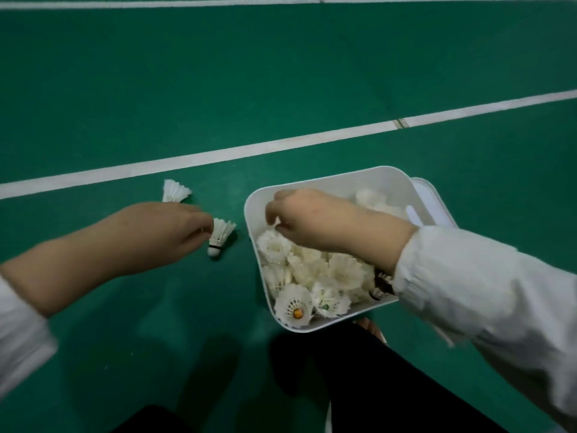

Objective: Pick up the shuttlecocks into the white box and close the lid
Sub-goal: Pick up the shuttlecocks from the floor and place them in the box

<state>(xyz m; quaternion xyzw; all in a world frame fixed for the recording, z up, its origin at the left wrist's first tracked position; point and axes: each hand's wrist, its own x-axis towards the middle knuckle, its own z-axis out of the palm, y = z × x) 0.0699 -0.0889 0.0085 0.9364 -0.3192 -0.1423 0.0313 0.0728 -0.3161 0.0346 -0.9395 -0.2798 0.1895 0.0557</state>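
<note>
"On the green floor [125, 89], just left of the white box [343, 179], what was the left hand [168, 226] doing?"

"Its grip was pinched together on the feather skirt of the near shuttlecock [221, 234], whose cork end pointed toward the person. A far shuttlecock [175, 190] lay beyond the hand, near the white line [218, 154], untouched."

"And the right hand [309, 220]?"

"It hung over the box, above the heap of shuttlecocks [312, 270], fingers curled downward. Whether that grip held anything I could not tell; white against white hid it."

"What looked risky?"

"The pinch caught only the feather tips, I judged, so the near shuttlecock could slip and drop back to the floor on its way across. The right forearm lay across the box mouth, so the two hands might have crowded each other there. The heap sat close to the rim at the near end. One more tossed on could roll out, or feathers poking up could keep the lid [427, 198], which showed at the box's far right side, from seating."
</note>
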